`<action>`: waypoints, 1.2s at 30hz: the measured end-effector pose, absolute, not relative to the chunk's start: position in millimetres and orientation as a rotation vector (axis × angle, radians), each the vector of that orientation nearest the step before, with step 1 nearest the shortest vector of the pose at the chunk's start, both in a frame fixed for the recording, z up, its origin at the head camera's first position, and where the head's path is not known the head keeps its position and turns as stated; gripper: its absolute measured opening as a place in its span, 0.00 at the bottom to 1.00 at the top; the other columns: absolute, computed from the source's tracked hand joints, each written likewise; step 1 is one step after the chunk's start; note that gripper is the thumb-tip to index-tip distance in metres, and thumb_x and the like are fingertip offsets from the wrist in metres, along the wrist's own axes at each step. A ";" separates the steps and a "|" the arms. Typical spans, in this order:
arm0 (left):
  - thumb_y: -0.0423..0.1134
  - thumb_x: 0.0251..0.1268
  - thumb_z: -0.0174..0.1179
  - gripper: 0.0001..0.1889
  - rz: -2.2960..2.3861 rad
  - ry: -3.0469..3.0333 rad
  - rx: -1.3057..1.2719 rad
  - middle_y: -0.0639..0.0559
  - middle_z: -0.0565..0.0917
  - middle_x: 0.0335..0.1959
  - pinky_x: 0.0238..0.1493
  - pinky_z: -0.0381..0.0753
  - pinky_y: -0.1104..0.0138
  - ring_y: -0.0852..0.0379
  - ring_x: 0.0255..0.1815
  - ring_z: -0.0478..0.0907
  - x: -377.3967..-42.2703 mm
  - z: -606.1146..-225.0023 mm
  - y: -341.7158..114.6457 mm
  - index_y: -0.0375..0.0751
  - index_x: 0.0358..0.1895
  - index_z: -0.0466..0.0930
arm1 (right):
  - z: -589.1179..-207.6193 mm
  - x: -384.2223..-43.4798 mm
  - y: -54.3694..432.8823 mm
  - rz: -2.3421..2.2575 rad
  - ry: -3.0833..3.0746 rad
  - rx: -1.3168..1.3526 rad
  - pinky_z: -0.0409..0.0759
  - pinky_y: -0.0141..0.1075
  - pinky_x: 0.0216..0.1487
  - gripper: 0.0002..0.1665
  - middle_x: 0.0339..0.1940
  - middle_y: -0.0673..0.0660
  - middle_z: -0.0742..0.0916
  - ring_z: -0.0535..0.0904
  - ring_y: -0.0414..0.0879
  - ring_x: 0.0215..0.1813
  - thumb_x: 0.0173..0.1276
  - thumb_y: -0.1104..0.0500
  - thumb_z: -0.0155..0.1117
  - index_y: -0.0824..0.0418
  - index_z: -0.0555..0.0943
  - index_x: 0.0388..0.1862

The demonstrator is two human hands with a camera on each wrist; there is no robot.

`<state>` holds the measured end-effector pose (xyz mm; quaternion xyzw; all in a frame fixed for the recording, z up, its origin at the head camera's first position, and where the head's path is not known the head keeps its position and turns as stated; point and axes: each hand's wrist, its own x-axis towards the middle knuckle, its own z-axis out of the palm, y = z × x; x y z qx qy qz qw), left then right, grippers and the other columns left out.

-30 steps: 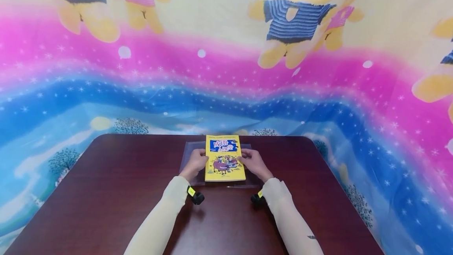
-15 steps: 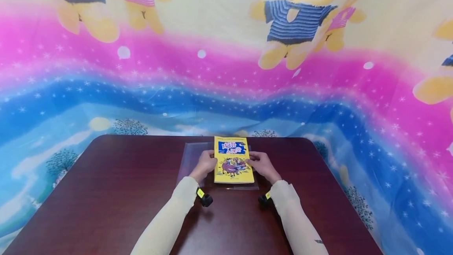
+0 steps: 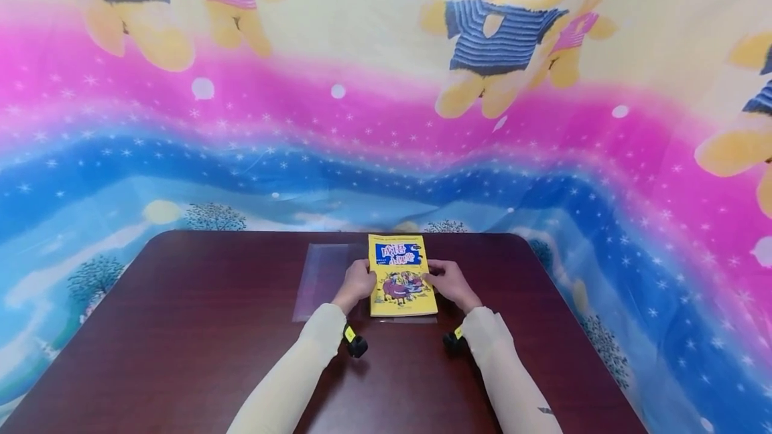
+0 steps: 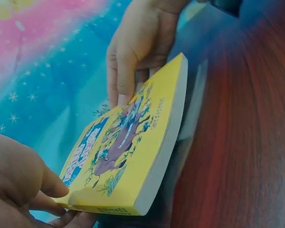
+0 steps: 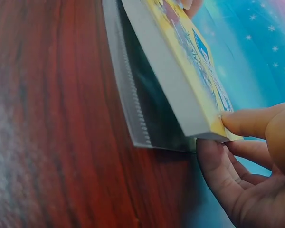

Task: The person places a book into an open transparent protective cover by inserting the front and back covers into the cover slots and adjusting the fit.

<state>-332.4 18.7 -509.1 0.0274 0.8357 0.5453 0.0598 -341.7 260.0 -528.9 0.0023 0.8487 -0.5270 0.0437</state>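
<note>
A yellow paperback book (image 3: 403,286) with a blue title panel and a cartoon picture is held between both hands, cover up. My left hand (image 3: 356,284) pinches its left edge, thumb on the cover and fingers underneath. On the opposite edge, my right hand (image 3: 451,284) grips it the same way. Beneath the book lies a clear plastic book cover (image 3: 322,280), mostly showing to the left. In the right wrist view, a gap shows between the book's page edges (image 5: 166,71) and the plastic cover (image 5: 130,104), which has a serrated seam.
Everything rests over a dark reddish-brown table (image 3: 211,340) with rounded far corners. A printed curtain (image 3: 386,106) with bears and snowflakes hangs behind it and along the sides. Black cameras (image 3: 356,343) are strapped at both wrists.
Both hands have carried the book to the right over the plastic cover, baring more of the cover's left side. The grip on each edge stays the same.
</note>
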 end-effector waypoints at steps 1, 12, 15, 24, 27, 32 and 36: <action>0.31 0.76 0.48 0.14 1.620 2.557 0.100 0.42 0.81 0.32 0.26 0.75 0.67 0.54 0.27 0.79 -332.5 -509.3 18.6 0.26 0.56 0.78 | -529.2 -341.8 259.6 -1.605 2.598 0.006 0.87 0.40 0.38 0.26 0.51 0.63 0.86 0.86 0.48 0.36 0.75 0.61 0.64 0.65 0.76 0.70; 0.26 0.70 0.49 0.10 1.300 2.785 0.143 0.44 0.74 0.33 0.47 0.75 0.59 0.49 0.40 0.71 -335.2 -522.2 16.3 0.29 0.44 0.81 | -525.7 -335.2 249.2 -1.477 2.651 0.033 0.87 0.40 0.41 0.27 0.47 0.62 0.88 0.86 0.47 0.35 0.74 0.60 0.65 0.69 0.76 0.68; 0.26 0.70 0.50 0.09 1.321 2.757 0.139 0.43 0.73 0.36 0.50 0.74 0.57 0.47 0.43 0.69 -336.2 -520.6 15.1 0.28 0.43 0.81 | -524.0 -335.3 248.0 -1.456 2.675 0.057 0.87 0.40 0.41 0.27 0.49 0.63 0.87 0.86 0.47 0.36 0.73 0.60 0.66 0.68 0.77 0.68; 0.28 0.73 0.52 0.08 1.386 2.728 0.134 0.43 0.74 0.31 0.29 0.72 0.66 0.49 0.35 0.72 -339.2 -517.5 13.7 0.30 0.38 0.81 | -517.3 -334.2 248.7 -1.368 2.708 0.088 0.87 0.42 0.44 0.30 0.54 0.64 0.84 0.85 0.47 0.40 0.71 0.58 0.69 0.69 0.76 0.67; 0.28 0.73 0.52 0.10 1.415 2.712 0.125 0.43 0.73 0.28 0.21 0.69 0.67 0.50 0.29 0.72 -340.3 -520.0 13.6 0.30 0.34 0.81 | -515.9 -332.4 249.0 -1.362 2.686 0.097 0.88 0.42 0.43 0.31 0.53 0.64 0.84 0.85 0.48 0.39 0.70 0.58 0.70 0.69 0.76 0.68; 0.29 0.74 0.53 0.13 1.458 2.683 0.118 0.45 0.72 0.21 0.16 0.65 0.69 0.54 0.19 0.70 -342.4 -523.2 12.9 0.31 0.28 0.80 | -514.3 -329.5 249.2 -1.348 2.673 0.107 0.89 0.43 0.42 0.30 0.51 0.65 0.84 0.85 0.48 0.38 0.69 0.59 0.71 0.70 0.76 0.66; 0.29 0.74 0.54 0.12 1.484 2.671 0.104 0.45 0.74 0.21 0.16 0.67 0.69 0.53 0.19 0.74 -343.1 -522.5 12.9 0.31 0.30 0.81 | -511.6 -328.2 248.4 -1.318 2.692 0.130 0.89 0.43 0.43 0.29 0.51 0.65 0.84 0.85 0.50 0.40 0.69 0.59 0.72 0.70 0.76 0.64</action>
